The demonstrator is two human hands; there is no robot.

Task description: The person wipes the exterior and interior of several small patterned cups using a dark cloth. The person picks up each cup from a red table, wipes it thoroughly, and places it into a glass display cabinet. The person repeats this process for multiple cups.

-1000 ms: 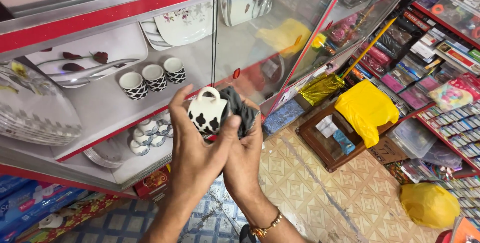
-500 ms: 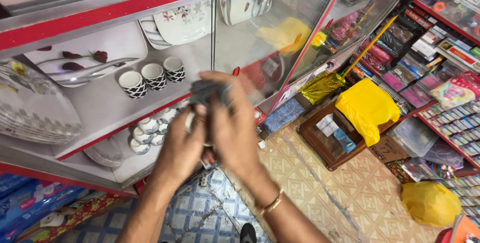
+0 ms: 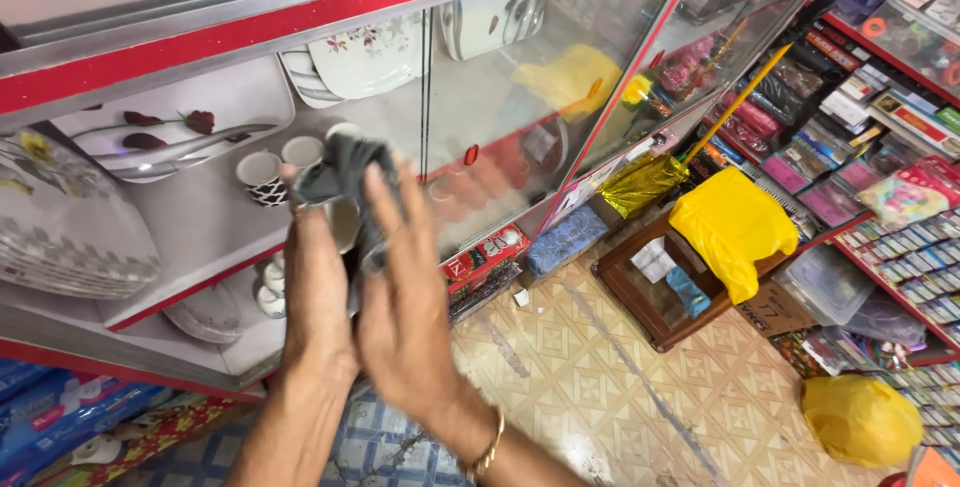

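Apparently both hands (image 3: 365, 297) hide a cup behind grey cloth (image 3: 345, 172).

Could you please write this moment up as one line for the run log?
left hand: on grey cloth | right hand: on cloth | cup: mostly hidden | behind: glass cabinet

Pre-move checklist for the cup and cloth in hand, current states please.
1. Left hand grips the cup: ok, cup mostly hidden.
2. Right hand presses the grey cloth on the cup: ok.
3. Cup free of cracks or dirt: cannot tell.
4. Cups on shelf upright, apart from the hands: ok.
5. Glass door clear of the hands: ok.
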